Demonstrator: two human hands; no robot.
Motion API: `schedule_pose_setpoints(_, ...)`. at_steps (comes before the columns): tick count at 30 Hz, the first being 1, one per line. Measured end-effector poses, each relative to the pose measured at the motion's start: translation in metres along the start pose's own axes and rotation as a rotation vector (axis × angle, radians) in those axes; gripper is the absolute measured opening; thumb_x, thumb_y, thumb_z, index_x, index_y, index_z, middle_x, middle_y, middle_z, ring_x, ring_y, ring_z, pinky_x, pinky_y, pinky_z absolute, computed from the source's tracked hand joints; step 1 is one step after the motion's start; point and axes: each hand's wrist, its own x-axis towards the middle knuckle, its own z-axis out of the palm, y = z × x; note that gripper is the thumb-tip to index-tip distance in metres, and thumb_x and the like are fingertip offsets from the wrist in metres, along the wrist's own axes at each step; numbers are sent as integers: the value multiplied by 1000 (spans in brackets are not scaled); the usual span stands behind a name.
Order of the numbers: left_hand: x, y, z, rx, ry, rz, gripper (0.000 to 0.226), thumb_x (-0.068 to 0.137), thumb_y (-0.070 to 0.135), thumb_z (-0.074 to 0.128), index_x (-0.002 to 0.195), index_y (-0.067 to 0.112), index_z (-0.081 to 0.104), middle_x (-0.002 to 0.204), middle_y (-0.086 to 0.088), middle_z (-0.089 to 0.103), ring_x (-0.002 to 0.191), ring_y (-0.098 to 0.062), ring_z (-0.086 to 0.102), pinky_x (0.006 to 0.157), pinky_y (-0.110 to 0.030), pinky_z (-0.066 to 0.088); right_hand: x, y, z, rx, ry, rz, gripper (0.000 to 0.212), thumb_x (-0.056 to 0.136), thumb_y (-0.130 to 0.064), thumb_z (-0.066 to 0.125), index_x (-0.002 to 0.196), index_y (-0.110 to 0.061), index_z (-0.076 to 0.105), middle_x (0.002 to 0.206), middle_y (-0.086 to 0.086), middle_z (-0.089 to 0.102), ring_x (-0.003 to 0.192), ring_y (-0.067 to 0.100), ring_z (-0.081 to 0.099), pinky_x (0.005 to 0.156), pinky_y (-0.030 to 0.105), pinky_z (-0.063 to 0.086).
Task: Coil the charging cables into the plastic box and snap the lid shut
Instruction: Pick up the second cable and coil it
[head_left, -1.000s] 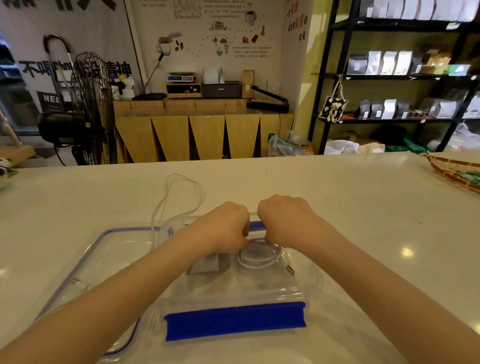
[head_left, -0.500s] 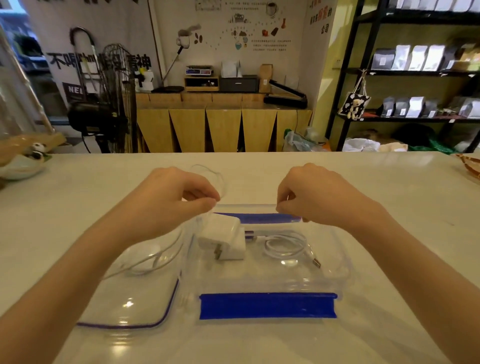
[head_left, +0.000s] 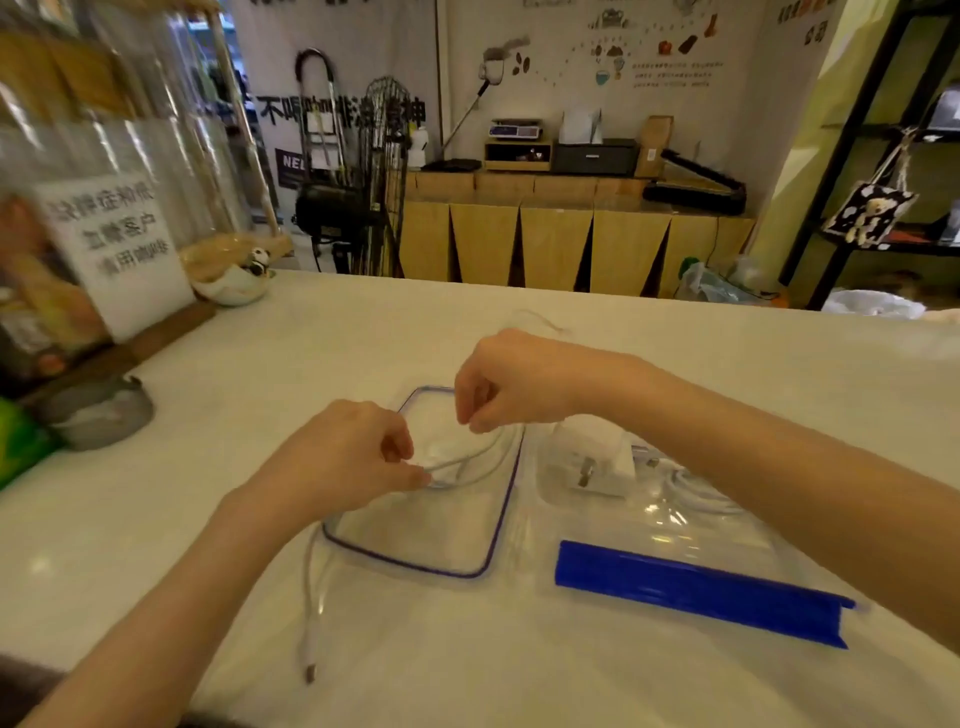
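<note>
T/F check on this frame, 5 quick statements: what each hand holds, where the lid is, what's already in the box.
1. Both hands pinch the thin white charging cable. True: left hand and right hand each grip it above the lid.
2. The clear plastic lid with the purple seal is snapped onto the box. False: it lies flat on the counter, left of the clear plastic box with blue latches.
3. The white plug adapter sits in the box. True.
4. The loose cable's connector end is already in the box. False: it trails on the white counter near the left forearm.
5. The box is empty. False: it holds the adapter and a coiled cable.
</note>
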Motion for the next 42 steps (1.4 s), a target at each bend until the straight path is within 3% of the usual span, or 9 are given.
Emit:
schedule_pose_setpoints(6,-9,-11,11,55,35,-45,20,76,22,63,96,19,64,82,6,57,87,-16,57,81,-34,50,27,-13,27,-188,-195,15,27,79,-22,67,104,-11,64,92,1,59,78,12,49,60,21,41)
schedule_pose_setpoints(13,-6,-15,8,-133,46,-6,11,83,11,59,89,15,67,85,-4,69,66,-9,61,59,-13,45,26,-12,28,-246,-121,-45,10,81,-16,62,89,-12,67,79,-4,55,71,12,48,69,29,47)
schedule_pose_setpoints(21,8,1,-48,-891,99,-70,21,88,20,52,86,7,69,59,-1,59,33,-4,35,34,-14,29,4,17,-15,22,297,-8,4,89,-16,53,91,-16,56,84,-3,58,71,11,56,63,19,43)
schedule_pose_setpoints(25,18,14,-69,-1072,-23,48,33,92,27,42,87,8,68,50,3,54,32,-4,33,37,-15,27,-7,39,-35,55,595,79,6,89,-21,52,94,-18,55,85,-5,62,80,18,62,70,32,52)
schedule_pose_setpoints(29,29,36,-85,-1391,-258,250,31,82,25,42,87,7,67,41,8,38,31,-2,27,33,-14,21,-9,48,-43,333,795,178,2,89,-20,52,90,-18,52,75,-10,63,75,8,63,70,25,51)
schedule_pose_setpoints(33,44,54,-96,-1614,-235,380,29,79,20,42,90,6,66,40,9,37,32,0,27,32,-13,19,-13,37,-33,405,715,196,4,90,-21,51,91,-19,54,72,-2,64,67,13,64,64,22,51)
schedule_pose_setpoints(36,56,61,-94,-1742,-163,391,27,87,19,39,96,4,59,42,8,39,33,-1,30,32,-12,23,-19,15,-22,131,555,148,17,94,-26,43,107,-21,53,88,1,66,75,17,63,66,23,49)
schedule_pose_setpoints(39,66,60,-88,-1836,-105,356,29,95,18,32,96,3,56,45,6,43,34,-2,32,32,-11,26,-27,-10,-11,-214,409,51,36,97,-28,34,132,-19,34,116,4,61,92,26,61,77,37,50)
schedule_pose_setpoints(42,73,55,-85,-1829,3,365,27,96,15,31,92,4,56,52,4,52,39,-2,41,36,-12,34,-33,-29,-7,-208,335,-16,43,97,-28,32,138,-20,21,119,6,57,95,28,57,76,38,46)
